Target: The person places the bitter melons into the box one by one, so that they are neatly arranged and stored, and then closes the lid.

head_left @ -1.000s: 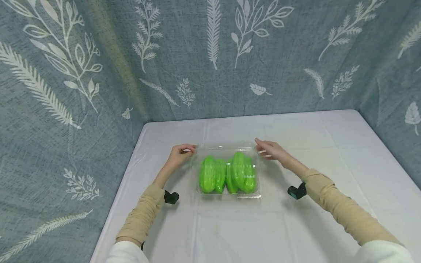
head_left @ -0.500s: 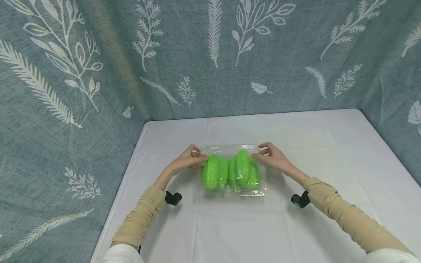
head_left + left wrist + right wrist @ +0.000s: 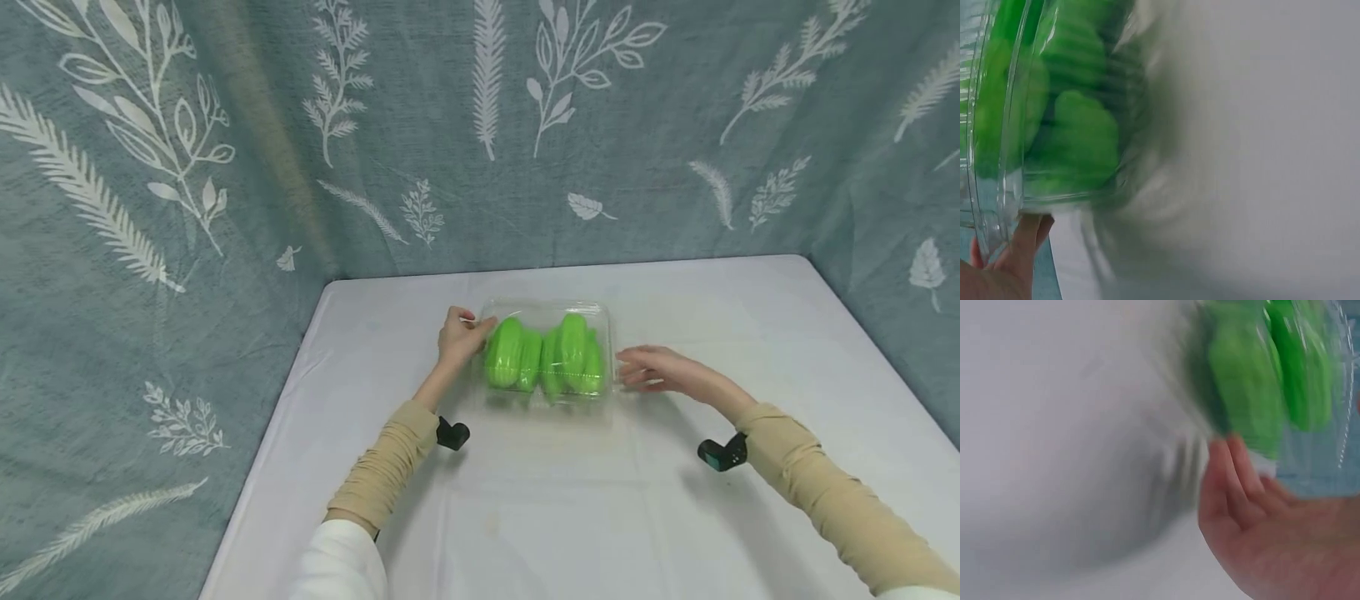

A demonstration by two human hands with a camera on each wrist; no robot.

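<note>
A clear plastic clamshell box with its lid down stands toward the far part of the table. Several glossy green, long, ribbed pieces that look like vegetables or fruit lie inside it. My left hand is at the box's left side; in the left wrist view, its thumb and fingers pinch the rim at a corner. At the opposite side, my right hand has loosely extended fingers right at the box wall, and in the right wrist view the fingertips meet its lower edge.
A white cloth covers the table. Behind it and along both sides hangs a blue-green curtain with white leaf patterns. Each wrist carries a small black camera, the left one and the right one.
The box has moved away from me and slightly right, along with my left hand. My right hand has come off the lid's top and shifted right and nearer, to the box's side.
</note>
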